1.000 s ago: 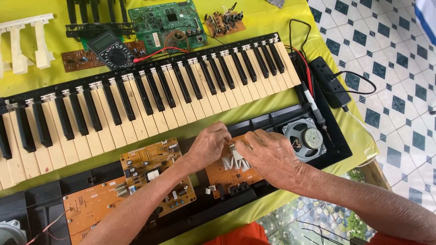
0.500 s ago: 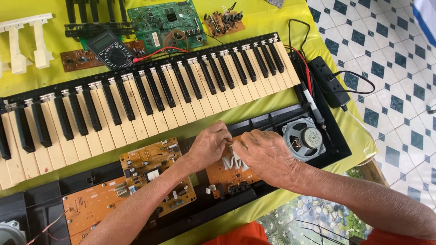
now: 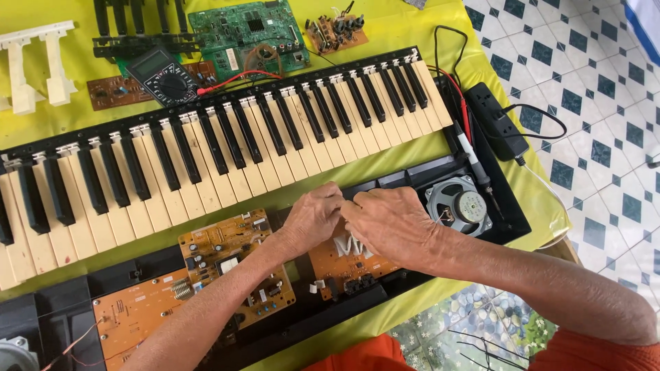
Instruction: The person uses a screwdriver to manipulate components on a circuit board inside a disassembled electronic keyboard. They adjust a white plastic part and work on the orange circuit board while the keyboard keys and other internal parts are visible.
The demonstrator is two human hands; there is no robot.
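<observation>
Both my hands meet over the open black keyboard case (image 3: 426,172). My left hand (image 3: 313,216) has its fingers pinched at the upper edge of an orange circuit board (image 3: 340,264) seated in the case. My right hand (image 3: 392,223) lies over that same board, fingertips touching those of the left hand. What the fingers pinch is hidden. A white flat ribbon cable (image 3: 344,246) shows just below the hands. A round grey speaker (image 3: 459,205) sits in the case right of my right hand.
A row of black and white piano keys (image 3: 227,151) lies behind the case on a yellow cloth (image 3: 405,31). Two more orange boards (image 3: 230,257), a multimeter (image 3: 163,79) with red lead, a green board (image 3: 247,34), a soldering iron (image 3: 474,165) and a power strip (image 3: 496,120) lie around. The table edge is at right.
My hands have shifted only slightly, the fingertips closing together at the board's upper edge. Nothing else has moved.
</observation>
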